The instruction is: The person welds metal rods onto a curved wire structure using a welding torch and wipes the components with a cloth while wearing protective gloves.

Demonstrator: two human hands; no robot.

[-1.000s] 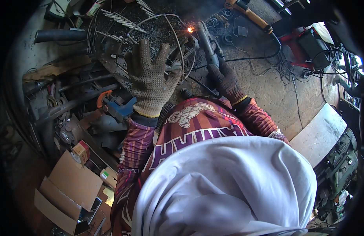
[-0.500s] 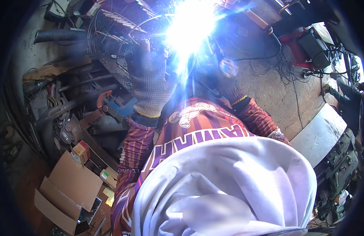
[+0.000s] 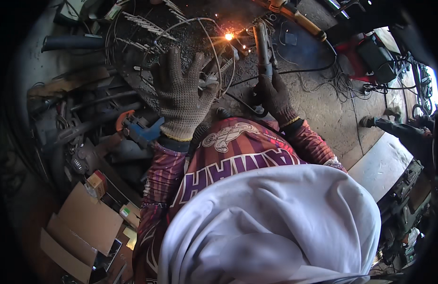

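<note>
My left hand (image 3: 183,97), in a dotted knit glove, is raised palm down with its fingers apart and nothing gripped. Close by its thumb are thin bent metal rods (image 3: 214,66), partly hidden by the glove. My right hand (image 3: 275,97), in a darker glove, is closed around the end of a grey welding electrode holder (image 3: 262,47) that points away from me. Between the two hands and farther off, a small orange glowing spot (image 3: 229,36) throws a few sparks over the rods. Whether an electrode sits in the holder's jaws I cannot tell.
An orange power tool (image 3: 299,19) lies beyond the holder, its cord curving right. A red and black machine (image 3: 377,57) stands among cables. Scrap metal and a blue clamp (image 3: 150,130) lie left, above a cardboard box (image 3: 91,217). Another person's leg (image 3: 398,128) shows at right.
The blinding blue-white arc has gone out, leaving an orange glow. My right hand and the electrode holder now show clearly; my left hand stays in nearly the same place.
</note>
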